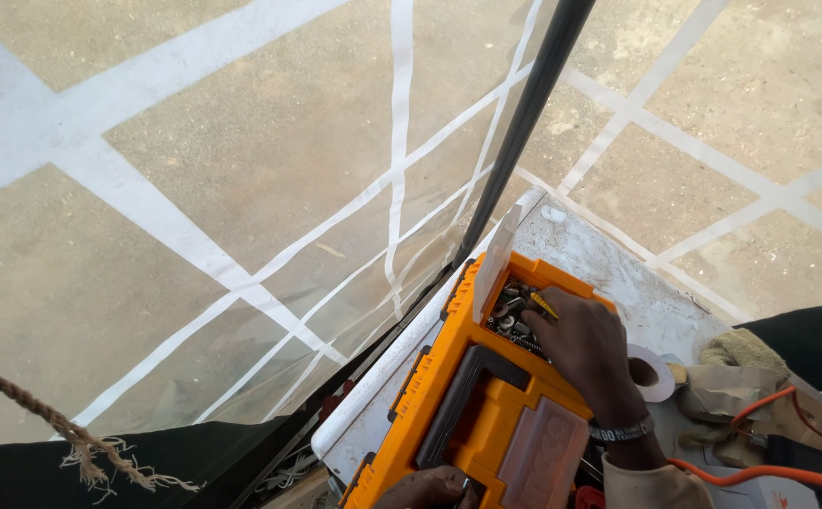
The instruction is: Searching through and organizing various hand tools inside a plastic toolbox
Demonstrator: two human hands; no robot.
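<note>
Screws [512,316] fill the orange toolbox [448,415] compartment beneath the right hand's [588,353] pinching fingers; left hand [427,488] grips its front.

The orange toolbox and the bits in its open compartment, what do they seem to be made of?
The orange toolbox looks like moulded plastic: even colour, dull sheen, rounded edges, black handle. Its raised compartment lid seems pale translucent plastic. The small parts under the right hand look like metal screws or bits, grey and glinting, though too small to be sure.
</note>
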